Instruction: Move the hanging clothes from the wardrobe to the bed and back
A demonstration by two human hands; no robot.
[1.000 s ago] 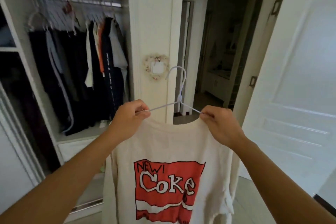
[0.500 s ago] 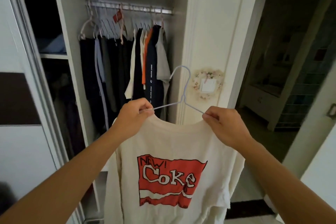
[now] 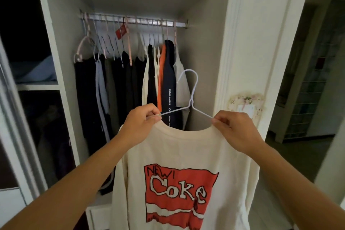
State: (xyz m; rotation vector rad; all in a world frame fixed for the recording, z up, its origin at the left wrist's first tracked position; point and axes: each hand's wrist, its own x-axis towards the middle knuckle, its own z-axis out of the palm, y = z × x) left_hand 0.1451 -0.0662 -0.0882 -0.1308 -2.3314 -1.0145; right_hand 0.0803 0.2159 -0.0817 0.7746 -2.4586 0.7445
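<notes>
Both hands, left (image 3: 141, 121) and right (image 3: 233, 129), pinch the cream Coke-print T-shirt (image 3: 179, 173) on its white wire hanger (image 3: 190, 97), so lift level and hook onto the metal wardrobe rail (image 3: 134, 21)'s free right end.

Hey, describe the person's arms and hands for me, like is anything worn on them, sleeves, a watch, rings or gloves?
Both forearms are bare up to the frame edge, with no sleeve in view. The left hand and right hand wear no gloves, and no watch or bracelet shows on either wrist. No rings are visible on the fingers that show.
</notes>
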